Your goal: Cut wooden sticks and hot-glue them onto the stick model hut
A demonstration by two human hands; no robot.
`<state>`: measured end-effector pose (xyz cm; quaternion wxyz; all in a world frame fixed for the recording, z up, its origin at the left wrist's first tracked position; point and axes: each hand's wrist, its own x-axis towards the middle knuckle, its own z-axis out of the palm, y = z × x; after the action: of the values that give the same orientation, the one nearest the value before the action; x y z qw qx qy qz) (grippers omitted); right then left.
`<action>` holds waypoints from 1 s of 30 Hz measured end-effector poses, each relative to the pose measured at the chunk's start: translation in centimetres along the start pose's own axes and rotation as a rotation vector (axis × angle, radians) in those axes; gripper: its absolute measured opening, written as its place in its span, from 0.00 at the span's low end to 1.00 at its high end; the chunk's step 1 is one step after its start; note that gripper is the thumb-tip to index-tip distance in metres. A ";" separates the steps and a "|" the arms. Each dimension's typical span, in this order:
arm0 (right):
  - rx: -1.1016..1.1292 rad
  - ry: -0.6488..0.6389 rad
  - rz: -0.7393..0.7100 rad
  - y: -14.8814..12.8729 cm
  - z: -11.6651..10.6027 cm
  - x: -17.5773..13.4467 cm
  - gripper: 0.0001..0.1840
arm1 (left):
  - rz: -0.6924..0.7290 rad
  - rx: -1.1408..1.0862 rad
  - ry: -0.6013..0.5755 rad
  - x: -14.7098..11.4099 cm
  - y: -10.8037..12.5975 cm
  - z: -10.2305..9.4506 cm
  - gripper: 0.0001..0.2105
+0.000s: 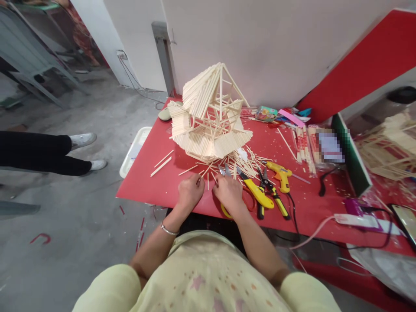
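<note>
A pavilion-like model (182, 128) of pale wooden sticks, with a pointed, partly covered roof, stands on the red table. In front of it my left hand (191, 190) is closed, and a thin wooden stick (206, 169) sticks out from its fingertips. Close by on the right, my right hand (228, 191) is also closed, with the end of another thin stick (213, 176) at its fingertips. Scissors (225, 170) lie partly hidden under the right hand. Loose cut sticks (250, 164) are heaped between the model and that hand.
Right of my hands lie a yellow utility knife (260, 194), pliers (276, 197) and a yellow glue gun (282, 175) with its cord. Packs of sticks (303, 149) and a green board (351, 156) are farther right. Someone's legs (42, 151) show at left, near a white tray (125, 167).
</note>
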<state>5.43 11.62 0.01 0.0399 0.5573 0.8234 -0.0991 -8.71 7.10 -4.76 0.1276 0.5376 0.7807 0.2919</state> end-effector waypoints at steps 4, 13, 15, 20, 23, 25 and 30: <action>0.006 0.076 0.013 0.3 0.0 0.0 0.13 | 0.008 -0.006 0.010 -0.2 -0.2 0.1 0.11; -0.021 0.040 -0.131 -1.7 0.4 0.5 0.13 | 0.044 -0.170 0.026 -0.3 -0.8 -0.1 0.11; -0.030 0.030 -0.161 -1.4 0.0 0.6 0.12 | 0.035 -0.288 0.023 0.0 -1.1 -0.5 0.11; -0.019 0.041 -0.301 0.4 -1.3 0.3 0.18 | -0.179 -0.693 -0.152 1.1 -1.9 -1.0 0.15; 0.048 0.090 -0.413 1.3 -1.3 0.2 0.20 | -0.287 -0.901 -0.254 1.4 -1.8 -0.9 0.17; 0.149 0.119 -0.451 1.7 -0.7 0.4 0.18 | -0.296 -0.958 -0.313 1.4 -1.5 -1.0 0.18; 0.716 0.275 -0.316 2.2 1.1 1.5 0.09 | -0.331 -1.013 -0.436 1.1 -1.2 -1.8 0.19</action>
<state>6.82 13.50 -1.61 -0.2825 0.4108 0.8099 -0.3089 -10.99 7.23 -3.89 0.5710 0.3278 0.5730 0.4880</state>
